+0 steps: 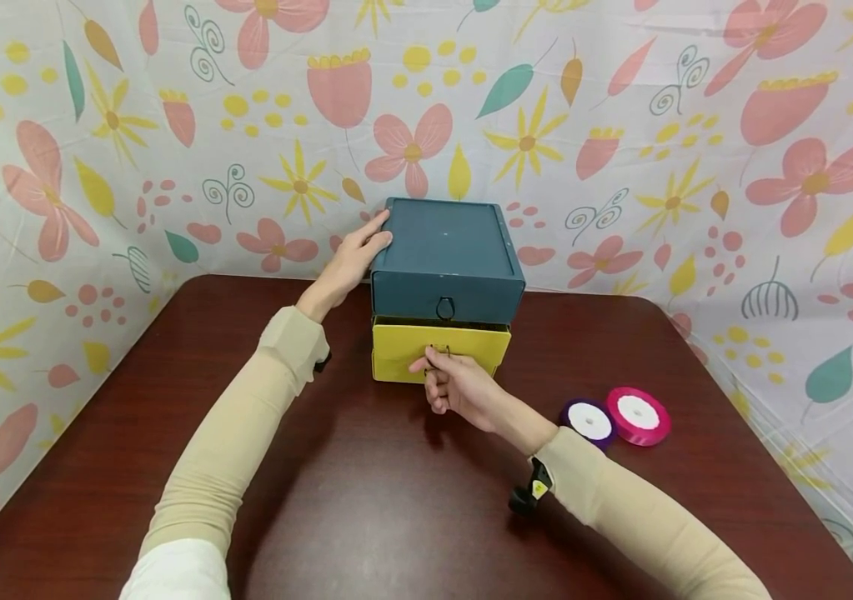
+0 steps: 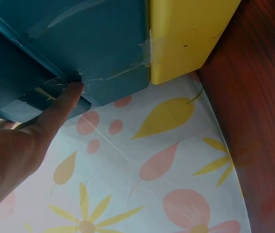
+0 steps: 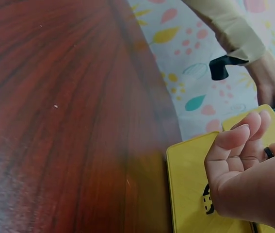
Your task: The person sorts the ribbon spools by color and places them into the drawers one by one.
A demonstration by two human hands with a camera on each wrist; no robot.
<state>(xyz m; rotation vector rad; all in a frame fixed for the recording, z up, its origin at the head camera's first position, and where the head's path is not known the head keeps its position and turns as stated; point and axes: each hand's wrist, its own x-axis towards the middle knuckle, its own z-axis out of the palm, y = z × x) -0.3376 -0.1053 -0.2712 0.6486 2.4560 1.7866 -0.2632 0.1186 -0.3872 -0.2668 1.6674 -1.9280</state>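
Note:
A dark blue drawer box (image 1: 447, 240) with a black ring pull (image 1: 445, 308) stands on top of a yellow drawer unit (image 1: 396, 354). My left hand (image 1: 354, 254) rests against the blue box's left side; in the left wrist view its fingertip (image 2: 74, 90) touches the blue wall. With curled fingers, my right hand (image 1: 467, 392) holds a small black ring pull (image 3: 268, 152) on the yellow front. A dark gap shows above that front, just under the blue box. Beside the right hand, another black ring pull (image 3: 208, 199) hangs on a yellow panel (image 3: 188, 165).
Two ribbon rolls, one purple (image 1: 589, 421) and one pink (image 1: 639, 417), lie beside the right forearm on the dark reddish-brown table (image 1: 366, 517). A flower-patterned sheet (image 1: 411, 100) hangs behind the boxes and along the table's sides.

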